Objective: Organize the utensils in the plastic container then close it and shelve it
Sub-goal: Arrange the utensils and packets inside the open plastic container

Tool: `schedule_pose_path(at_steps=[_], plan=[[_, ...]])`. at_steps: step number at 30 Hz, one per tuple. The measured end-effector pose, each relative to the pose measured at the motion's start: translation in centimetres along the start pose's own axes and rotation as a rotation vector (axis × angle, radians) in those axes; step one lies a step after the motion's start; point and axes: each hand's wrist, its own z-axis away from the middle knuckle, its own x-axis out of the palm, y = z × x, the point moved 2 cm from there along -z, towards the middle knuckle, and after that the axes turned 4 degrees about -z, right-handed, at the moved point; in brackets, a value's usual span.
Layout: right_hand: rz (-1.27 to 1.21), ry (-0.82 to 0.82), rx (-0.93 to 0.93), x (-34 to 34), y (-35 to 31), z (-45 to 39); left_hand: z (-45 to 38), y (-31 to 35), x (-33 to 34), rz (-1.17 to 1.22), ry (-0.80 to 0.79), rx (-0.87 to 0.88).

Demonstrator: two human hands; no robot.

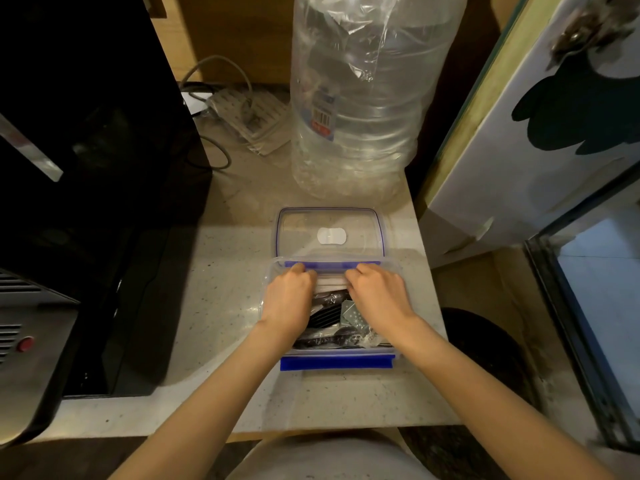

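Note:
A clear plastic container (394, 268) with blue clips stands open on the stone counter (225, 289). Its clear lid (298, 230) lies flat just behind it. Inside are black plastic utensils (329, 315) in clear wrappers and a white bundle (330, 284) against the far wall. My left hand (291, 296) and my right hand (377, 294) are both inside the container, fingers curled down onto the two ends of the white bundle. What lies under my palms is hidden.
A large clear water bottle (360, 98) stands right behind the lid. A black appliance (86, 168) fills the left side, with a power strip (249, 116) and cables at the back. A white panel (536, 133) leans at right. The counter ends just right of the container.

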Motion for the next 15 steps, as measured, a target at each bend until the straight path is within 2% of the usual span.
schedule_pose_path(at_steps=[3,6,10,13,15], plan=[[-0.15,-0.007,-0.015,-1.0,0.1,0.5,0.6,-0.8,-0.8,0.072,-0.008,0.02],[-0.222,-0.085,-0.09,-1.7,-0.4,0.6,1.6,-1.4,-1.8,0.14,0.009,0.111],[-0.135,-0.212,-0.162,-1.3,-1.2,0.1,2.3,-1.5,-1.5,0.047,-0.004,0.165],[-0.076,-0.22,-0.163,-1.1,-1.4,-0.2,2.2,-1.0,-0.7,-0.033,-0.075,0.164],[-0.069,-0.217,-0.162,-1.1,-1.4,-0.2,2.0,-0.8,-0.6,-0.087,-0.068,0.152]])
